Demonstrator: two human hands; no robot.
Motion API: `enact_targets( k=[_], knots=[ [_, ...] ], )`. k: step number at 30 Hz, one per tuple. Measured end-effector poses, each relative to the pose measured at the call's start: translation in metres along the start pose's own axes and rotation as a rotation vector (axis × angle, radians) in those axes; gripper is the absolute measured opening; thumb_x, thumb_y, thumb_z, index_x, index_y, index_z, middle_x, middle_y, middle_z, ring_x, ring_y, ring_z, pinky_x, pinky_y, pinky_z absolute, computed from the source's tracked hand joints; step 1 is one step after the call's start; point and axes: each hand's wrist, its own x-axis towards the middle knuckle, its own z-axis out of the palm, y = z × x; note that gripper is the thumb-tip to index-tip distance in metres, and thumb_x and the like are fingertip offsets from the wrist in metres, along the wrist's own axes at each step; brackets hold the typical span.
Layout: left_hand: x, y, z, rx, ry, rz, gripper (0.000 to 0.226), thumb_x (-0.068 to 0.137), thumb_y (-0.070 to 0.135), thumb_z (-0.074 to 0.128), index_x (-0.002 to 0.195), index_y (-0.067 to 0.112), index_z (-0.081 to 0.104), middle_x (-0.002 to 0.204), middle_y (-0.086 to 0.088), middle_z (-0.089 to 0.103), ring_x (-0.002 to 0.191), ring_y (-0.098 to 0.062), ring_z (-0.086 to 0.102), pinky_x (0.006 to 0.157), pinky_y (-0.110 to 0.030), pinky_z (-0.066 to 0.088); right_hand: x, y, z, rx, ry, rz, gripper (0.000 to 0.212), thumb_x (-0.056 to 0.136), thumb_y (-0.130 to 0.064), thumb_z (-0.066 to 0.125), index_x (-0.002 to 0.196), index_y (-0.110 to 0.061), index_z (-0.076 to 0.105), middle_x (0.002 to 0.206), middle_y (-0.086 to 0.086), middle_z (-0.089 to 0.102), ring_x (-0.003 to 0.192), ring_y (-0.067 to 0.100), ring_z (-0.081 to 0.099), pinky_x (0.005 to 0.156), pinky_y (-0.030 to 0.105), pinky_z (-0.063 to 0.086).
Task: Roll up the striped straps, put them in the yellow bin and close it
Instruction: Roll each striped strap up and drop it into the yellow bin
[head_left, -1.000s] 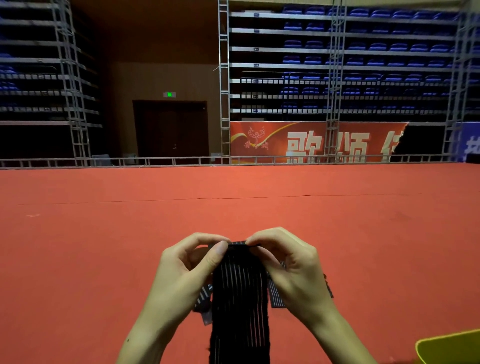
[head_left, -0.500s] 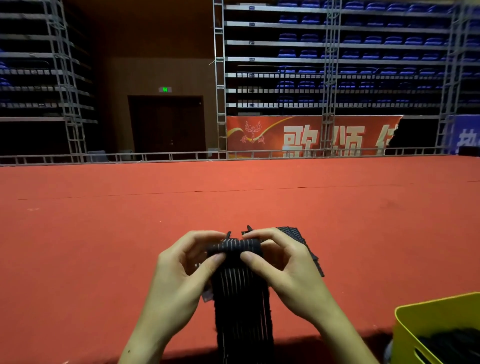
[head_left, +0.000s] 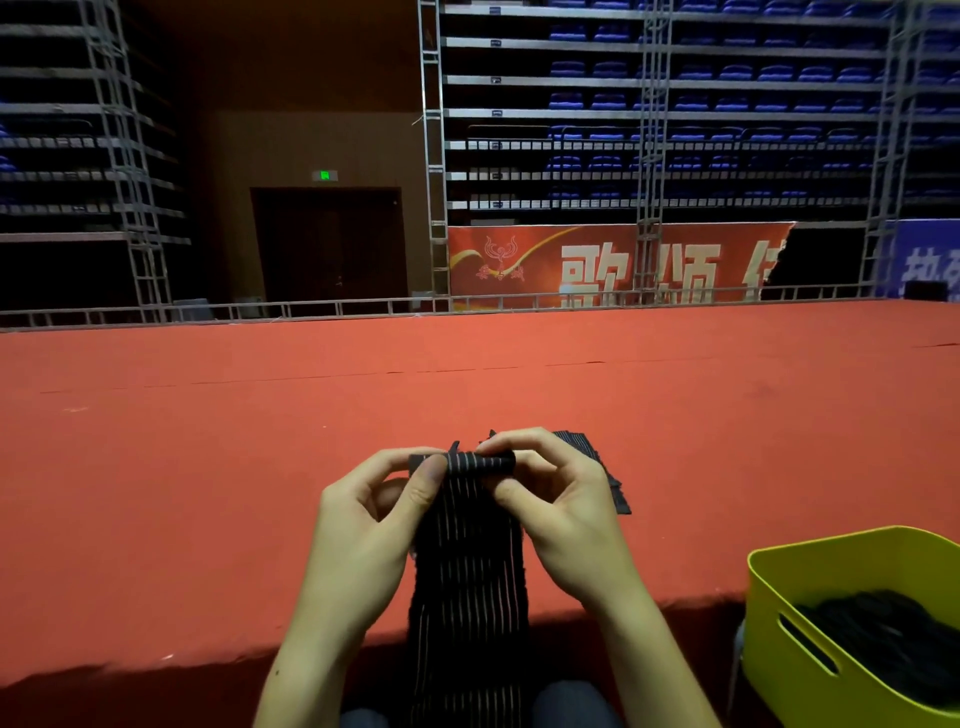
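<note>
- The striped strap (head_left: 467, 571) hangs toward the person's lap, its long axis running straight away from the body; the loose tail drops below the frame.
- At its far end a small roll is started, lying crosswise between both grips.
- The left hand (head_left: 363, 525) pinches the roll's left end, thumb on top; the right hand (head_left: 561, 514) pinches the right end. Both are equally near.
- Rolling likely proceeds down the strap, toward the body.
- More straps (head_left: 597, 467) lie just behind the right hand on the red table (head_left: 208, 493).
- The yellow bin (head_left: 810, 571) stands open at the near right, dark contents inside; no lid shows.
</note>
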Motion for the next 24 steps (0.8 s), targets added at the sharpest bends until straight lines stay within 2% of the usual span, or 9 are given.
enact_targets(
  k=[5, 9, 14, 15, 17, 18, 20, 22, 24],
  knots=[
    [-0.010, 0.001, 0.002, 0.026, -0.025, 0.085, 0.016, 0.099, 0.010, 0.071, 0.112, 0.013, 0.078, 0.105, -0.002, 0.083, 0.102, -0.017, 0.079, 0.083, -0.022, 0.061, -0.010, -0.002, -0.003, -0.054, 0.027, 0.037, 0.040, 0.095, 0.011, 0.064, 0.112, -0.023, 0.077, 0.104, 0.008, 0.081, 0.102, 0.032, 0.076, 0.096, 0.058, 0.059],
    [-0.018, -0.003, -0.001, 0.069, -0.025, 0.141, 0.020, 0.101, 0.002, 0.068, 0.115, 0.014, 0.074, 0.107, -0.002, 0.081, 0.104, -0.015, 0.078, 0.086, -0.021, 0.059, -0.021, -0.002, -0.006, -0.123, 0.033, 0.073, 0.040, 0.099, -0.003, 0.073, 0.129, -0.030, 0.074, 0.114, 0.000, 0.081, 0.110, 0.015, 0.076, 0.099, 0.048, 0.061],
    [-0.023, -0.005, 0.001, 0.112, -0.007, 0.195, 0.022, 0.103, 0.005, 0.065, 0.119, 0.019, 0.072, 0.111, 0.001, 0.079, 0.107, -0.015, 0.076, 0.092, -0.027, 0.060, -0.033, -0.010, 0.006, -0.344, 0.116, -0.012, 0.051, 0.102, -0.032, 0.071, 0.151, -0.022, 0.062, 0.126, -0.013, 0.077, 0.120, -0.007, 0.068, 0.109, 0.030, 0.055],
    [-0.024, -0.006, 0.003, 0.124, -0.005, 0.206, 0.024, 0.104, 0.006, 0.064, 0.121, 0.021, 0.071, 0.113, 0.003, 0.079, 0.109, -0.015, 0.075, 0.094, -0.029, 0.060, -0.035, -0.014, 0.009, -0.402, 0.128, -0.042, 0.054, 0.104, -0.034, 0.068, 0.155, -0.020, 0.057, 0.122, -0.015, 0.078, 0.114, -0.012, 0.067, 0.105, 0.020, 0.053],
    [-0.025, -0.004, 0.007, 0.157, -0.012, 0.239, 0.027, 0.106, 0.009, 0.062, 0.126, 0.025, 0.070, 0.118, 0.008, 0.077, 0.115, -0.015, 0.073, 0.098, -0.031, 0.059, -0.039, -0.019, 0.015, -0.481, 0.132, -0.086, 0.056, 0.107, -0.029, 0.064, 0.160, -0.017, 0.048, 0.088, -0.022, 0.074, 0.086, -0.015, 0.066, 0.080, 0.005, 0.046],
    [-0.026, -0.003, 0.009, 0.174, -0.017, 0.254, 0.029, 0.106, 0.010, 0.061, 0.128, 0.027, 0.069, 0.120, 0.010, 0.076, 0.117, -0.015, 0.072, 0.099, -0.032, 0.058, -0.040, -0.021, 0.018, -0.503, 0.123, -0.095, 0.057, 0.108, -0.027, 0.062, 0.161, -0.016, 0.045, 0.071, -0.024, 0.066, 0.074, -0.010, 0.063, 0.070, 0.007, 0.043],
    [-0.027, 0.000, 0.009, 0.204, -0.023, 0.279, 0.031, 0.108, 0.010, 0.059, 0.131, 0.029, 0.068, 0.123, 0.013, 0.075, 0.120, -0.015, 0.071, 0.099, -0.030, 0.057, -0.041, -0.022, 0.021, -0.519, 0.128, -0.102, 0.056, 0.109, -0.026, 0.060, 0.162, -0.018, 0.044, 0.067, -0.028, 0.062, 0.071, -0.006, 0.062, 0.067, 0.011, 0.042],
    [-0.027, 0.005, 0.007, 0.233, -0.034, 0.309, 0.032, 0.107, 0.008, 0.059, 0.131, 0.027, 0.069, 0.124, 0.015, 0.074, 0.121, -0.011, 0.070, 0.099, -0.024, 0.055, -0.039, -0.025, 0.018, -0.479, 0.168, -0.134, 0.049, 0.108, -0.029, 0.064, 0.156, -0.023, 0.056, 0.086, -0.030, 0.072, 0.089, -0.010, 0.067, 0.081, 0.012, 0.050],
    [-0.026, 0.010, 0.004, 0.236, -0.064, 0.326, 0.032, 0.106, 0.006, 0.060, 0.128, 0.026, 0.070, 0.122, 0.015, 0.075, 0.121, -0.010, 0.070, 0.099, -0.020, 0.054, -0.038, -0.029, 0.014, -0.384, 0.173, -0.136, 0.034, 0.105, -0.026, 0.070, 0.139, -0.032, 0.069, 0.109, -0.018, 0.078, 0.107, -0.002, 0.072, 0.094, 0.028, 0.058]
  ],
)
